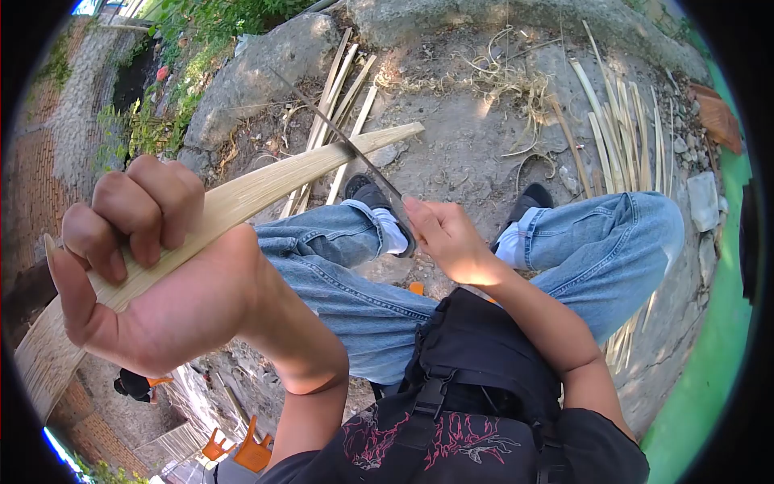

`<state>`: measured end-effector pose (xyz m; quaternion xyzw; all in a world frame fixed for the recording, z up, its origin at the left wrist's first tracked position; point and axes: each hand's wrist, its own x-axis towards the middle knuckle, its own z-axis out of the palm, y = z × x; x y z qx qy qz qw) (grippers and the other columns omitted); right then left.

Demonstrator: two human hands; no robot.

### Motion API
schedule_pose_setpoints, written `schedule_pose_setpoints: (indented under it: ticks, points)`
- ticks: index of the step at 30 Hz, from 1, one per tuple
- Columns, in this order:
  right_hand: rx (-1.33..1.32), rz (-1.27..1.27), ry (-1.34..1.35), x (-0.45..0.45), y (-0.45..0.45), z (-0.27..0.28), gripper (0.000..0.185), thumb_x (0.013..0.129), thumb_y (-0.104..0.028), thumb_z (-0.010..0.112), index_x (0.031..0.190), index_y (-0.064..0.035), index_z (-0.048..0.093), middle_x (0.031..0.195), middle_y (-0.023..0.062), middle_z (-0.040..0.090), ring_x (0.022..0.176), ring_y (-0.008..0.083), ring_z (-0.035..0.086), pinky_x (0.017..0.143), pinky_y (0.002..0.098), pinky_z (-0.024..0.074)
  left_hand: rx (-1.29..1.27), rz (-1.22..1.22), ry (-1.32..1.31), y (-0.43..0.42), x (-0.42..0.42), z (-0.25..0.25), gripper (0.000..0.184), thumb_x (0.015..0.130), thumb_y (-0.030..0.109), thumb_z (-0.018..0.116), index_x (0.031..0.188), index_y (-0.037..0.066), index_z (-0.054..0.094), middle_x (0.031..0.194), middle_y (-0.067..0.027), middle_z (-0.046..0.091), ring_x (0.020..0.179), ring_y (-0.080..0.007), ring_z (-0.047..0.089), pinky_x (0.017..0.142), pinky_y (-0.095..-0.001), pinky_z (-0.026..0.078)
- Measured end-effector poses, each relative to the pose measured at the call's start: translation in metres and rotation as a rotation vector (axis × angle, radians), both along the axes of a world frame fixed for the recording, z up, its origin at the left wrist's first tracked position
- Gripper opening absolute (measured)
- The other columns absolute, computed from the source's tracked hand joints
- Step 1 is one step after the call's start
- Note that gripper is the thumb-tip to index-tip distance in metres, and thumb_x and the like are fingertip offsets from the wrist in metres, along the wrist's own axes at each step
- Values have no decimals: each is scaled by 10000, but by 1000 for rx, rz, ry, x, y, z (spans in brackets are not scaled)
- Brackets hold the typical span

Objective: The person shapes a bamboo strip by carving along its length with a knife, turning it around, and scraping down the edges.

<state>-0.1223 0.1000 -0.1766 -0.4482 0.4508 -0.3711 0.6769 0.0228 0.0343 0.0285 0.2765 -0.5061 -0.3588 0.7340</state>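
A long pale bamboo strip runs slantwise from the lower left to a narrow tip at upper middle. My left hand is closed around its wider part, fingers curled over the strip and thumb pointing up. In my right hand, closed near my knees, is a knife with a long, thin dark blade. The blade crosses the strip near its narrow end and appears to touch it there. My fingers hide the knife's handle.
Bamboo strips lie on the ground at right, with more strips beyond my left foot. Curled shavings are scattered near a stone edge. Orange chairs stand at lower left. A black bag rests on my lap.
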Motion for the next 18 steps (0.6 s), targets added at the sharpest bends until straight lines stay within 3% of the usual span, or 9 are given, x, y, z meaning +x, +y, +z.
schedule_pose_setpoints:
  ticks: [4,5,6,9,10,13,16,18]
  points:
    - [20,-25,107,-5,-8,-30,546,1008,-409,383,596,-55,442,499,-24,368,474,64,356,457,247,299,-5,43,-2,0,1,1,333,796,291,487,610,181,233,532,14,217,483,-105,195,468,-272,166]
    - [26,-14,107,-4,-3,-21,547,1007,-411,382,594,-57,441,499,-25,369,473,64,357,457,248,298,7,41,1,1,2,0,331,795,289,486,610,181,233,532,13,217,482,-105,194,469,-272,166]
    - [76,-27,75,-5,1,8,583,990,-419,417,649,45,512,510,57,406,523,117,355,484,344,322,-3,31,4,0,2,-2,329,795,286,484,610,181,233,532,13,217,481,-105,193,467,-272,164]
    - [-25,58,-50,-9,5,42,582,991,-418,414,662,51,516,526,60,433,531,113,372,485,346,322,-14,13,-7,0,0,-2,322,795,277,479,610,180,233,532,13,216,479,-104,188,463,-274,158]
    - [-43,31,-101,-8,4,30,564,990,-400,429,659,47,519,521,64,437,533,116,376,491,355,325,-15,13,-16,0,-1,-3,321,793,275,480,611,180,233,532,13,215,479,-104,185,462,-276,156]
    - [117,-44,163,-2,-9,-62,542,988,-386,443,664,41,521,522,66,430,545,120,366,503,352,332,5,54,-26,8,3,-3,318,777,273,492,613,179,236,533,13,209,478,-105,181,461,-279,152]
    - [164,-59,214,2,-7,-56,551,986,-394,440,657,39,529,506,68,411,538,126,362,509,352,343,-16,84,11,0,3,1,318,767,272,500,614,177,238,536,12,202,479,-106,178,461,-280,152]
    - [30,-54,103,3,2,-12,580,986,-414,425,640,41,521,492,67,396,524,126,358,505,348,343,-9,57,21,1,4,-2,319,777,266,494,614,177,235,540,11,199,481,-106,173,463,-276,150]
